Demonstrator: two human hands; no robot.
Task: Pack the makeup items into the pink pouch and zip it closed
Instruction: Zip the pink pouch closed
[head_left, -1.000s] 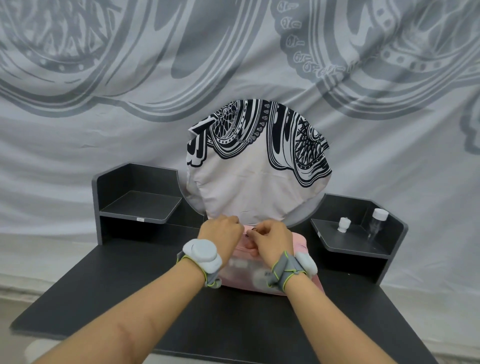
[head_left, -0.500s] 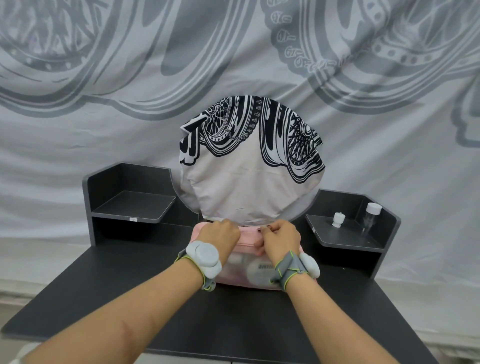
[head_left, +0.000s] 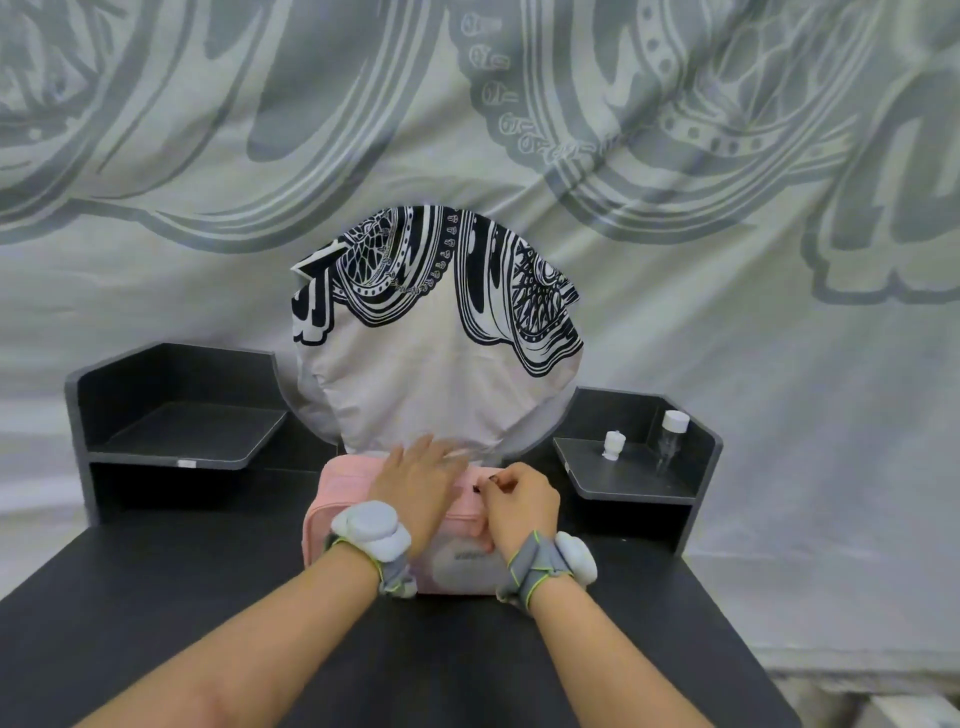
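The pink pouch stands on the black desk in front of me, with a clear front panel through which a pale item shows. My left hand lies flat on the pouch's top, fingers straight and spread toward the back. My right hand is curled at the top right of the pouch, its fingertips pinching a small dark zip pull. The pouch's inside is hidden by both hands.
A round mirror draped in a black-and-white printed cloth stands right behind the pouch. Black shelves flank it: the left shelf is bare, the right shelf holds a small white bottle and a clear white-capped bottle.
My left hand uncurled from the pouch's top edge and now lies flat with fingers spread. My right hand keeps its pinch at the zip, a little further right.
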